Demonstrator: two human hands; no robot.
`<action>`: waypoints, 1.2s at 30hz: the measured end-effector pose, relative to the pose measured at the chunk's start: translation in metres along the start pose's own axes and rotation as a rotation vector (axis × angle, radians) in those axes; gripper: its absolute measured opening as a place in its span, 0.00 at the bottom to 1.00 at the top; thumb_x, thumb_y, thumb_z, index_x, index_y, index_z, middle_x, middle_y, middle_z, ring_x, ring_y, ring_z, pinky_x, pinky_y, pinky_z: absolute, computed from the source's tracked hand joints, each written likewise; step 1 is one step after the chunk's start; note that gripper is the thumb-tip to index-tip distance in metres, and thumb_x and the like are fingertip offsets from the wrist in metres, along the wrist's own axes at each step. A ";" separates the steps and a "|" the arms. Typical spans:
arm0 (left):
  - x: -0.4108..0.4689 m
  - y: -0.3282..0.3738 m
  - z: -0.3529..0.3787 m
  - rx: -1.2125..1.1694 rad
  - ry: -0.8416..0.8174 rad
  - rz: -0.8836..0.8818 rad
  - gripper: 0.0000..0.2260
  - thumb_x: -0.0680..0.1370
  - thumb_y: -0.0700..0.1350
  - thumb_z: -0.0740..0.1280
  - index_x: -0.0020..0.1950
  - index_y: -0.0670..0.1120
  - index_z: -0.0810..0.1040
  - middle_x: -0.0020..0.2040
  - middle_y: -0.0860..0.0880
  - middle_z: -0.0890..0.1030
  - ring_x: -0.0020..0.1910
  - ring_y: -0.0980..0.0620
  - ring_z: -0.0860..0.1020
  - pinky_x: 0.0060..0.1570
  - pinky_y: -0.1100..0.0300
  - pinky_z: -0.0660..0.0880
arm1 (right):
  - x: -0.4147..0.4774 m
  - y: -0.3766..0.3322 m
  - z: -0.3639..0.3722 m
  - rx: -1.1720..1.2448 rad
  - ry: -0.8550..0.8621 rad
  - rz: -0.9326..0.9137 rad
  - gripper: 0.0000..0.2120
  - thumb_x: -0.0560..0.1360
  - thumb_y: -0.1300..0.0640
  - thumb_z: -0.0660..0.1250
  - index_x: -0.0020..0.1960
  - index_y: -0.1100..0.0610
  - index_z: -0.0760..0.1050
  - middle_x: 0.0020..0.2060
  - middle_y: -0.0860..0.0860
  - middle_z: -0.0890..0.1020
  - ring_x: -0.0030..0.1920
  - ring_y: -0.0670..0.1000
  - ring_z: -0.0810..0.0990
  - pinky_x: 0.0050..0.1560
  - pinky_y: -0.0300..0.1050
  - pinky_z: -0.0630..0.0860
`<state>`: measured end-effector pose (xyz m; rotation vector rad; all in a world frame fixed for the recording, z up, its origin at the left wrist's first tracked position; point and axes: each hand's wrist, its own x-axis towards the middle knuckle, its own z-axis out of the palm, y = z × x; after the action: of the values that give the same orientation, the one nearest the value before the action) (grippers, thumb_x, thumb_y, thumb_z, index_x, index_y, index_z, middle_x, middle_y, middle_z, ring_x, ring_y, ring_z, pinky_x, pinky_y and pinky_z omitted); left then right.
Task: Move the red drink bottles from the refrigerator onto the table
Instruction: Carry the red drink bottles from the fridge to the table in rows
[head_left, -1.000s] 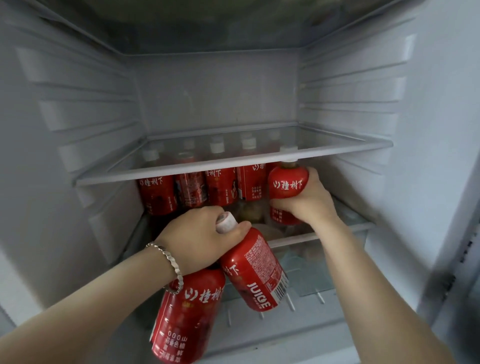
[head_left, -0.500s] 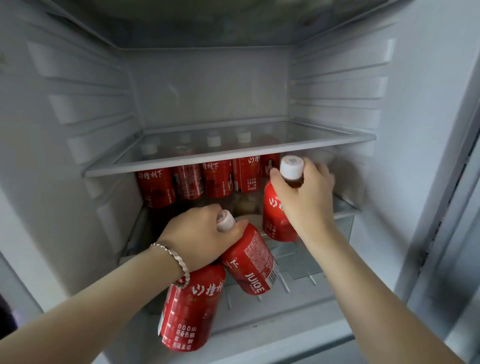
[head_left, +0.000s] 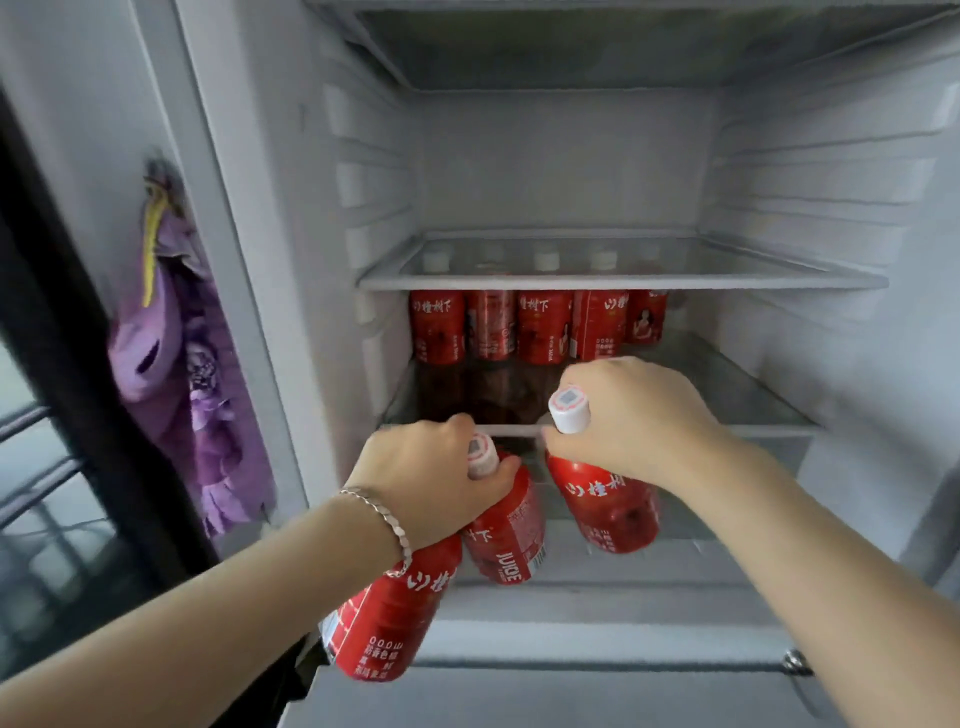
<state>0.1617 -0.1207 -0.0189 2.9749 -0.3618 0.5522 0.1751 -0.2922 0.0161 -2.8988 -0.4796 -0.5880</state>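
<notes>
My left hand (head_left: 431, 478) grips two red drink bottles by their necks: one (head_left: 506, 530) hangs with its white cap showing between my fingers, the other (head_left: 387, 623) hangs lower, its cap hidden under my palm. My right hand (head_left: 634, 415) is closed around the neck of a third red bottle (head_left: 608, 506), white cap up, held in front of the lower glass shelf. Several more red bottles (head_left: 540, 327) stand in a row at the back of the refrigerator, under the upper glass shelf (head_left: 623, 280).
The refrigerator's lower shelf edge (head_left: 769, 428) runs just behind my hands. A purple cloth (head_left: 176, 374) hangs on the refrigerator's left outer side. A dark frame with glass (head_left: 47, 415) stands at far left. The white ledge (head_left: 597, 623) lies below the bottles.
My right hand has drawn its bottle out from the shelf, down and toward me. Both hands with their bottles have pulled back from the refrigerator; the view has shifted so the left side shows.
</notes>
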 end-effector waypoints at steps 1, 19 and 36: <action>-0.012 -0.002 -0.003 0.015 -0.011 -0.046 0.19 0.74 0.67 0.55 0.45 0.51 0.66 0.41 0.53 0.77 0.41 0.50 0.77 0.40 0.60 0.70 | 0.000 -0.007 0.005 0.008 -0.063 -0.047 0.12 0.71 0.42 0.65 0.40 0.50 0.70 0.38 0.46 0.76 0.40 0.51 0.75 0.34 0.42 0.66; -0.378 0.028 -0.072 0.437 -0.045 -0.995 0.19 0.74 0.64 0.56 0.40 0.48 0.72 0.29 0.50 0.78 0.29 0.48 0.80 0.28 0.60 0.72 | -0.167 -0.229 0.035 0.191 -0.276 -1.103 0.14 0.73 0.42 0.62 0.52 0.51 0.73 0.52 0.48 0.80 0.55 0.53 0.78 0.42 0.42 0.65; -0.819 0.429 -0.165 0.609 -0.125 -2.036 0.22 0.76 0.65 0.53 0.56 0.50 0.70 0.51 0.48 0.82 0.52 0.46 0.79 0.41 0.59 0.65 | -0.719 -0.331 -0.133 0.369 -0.492 -2.145 0.17 0.74 0.43 0.63 0.57 0.52 0.75 0.51 0.51 0.82 0.46 0.51 0.79 0.39 0.38 0.75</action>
<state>-0.7434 -0.3385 -0.1423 1.9599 2.6452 0.0921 -0.6107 -0.2094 -0.1245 -1.0033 -3.0232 0.2116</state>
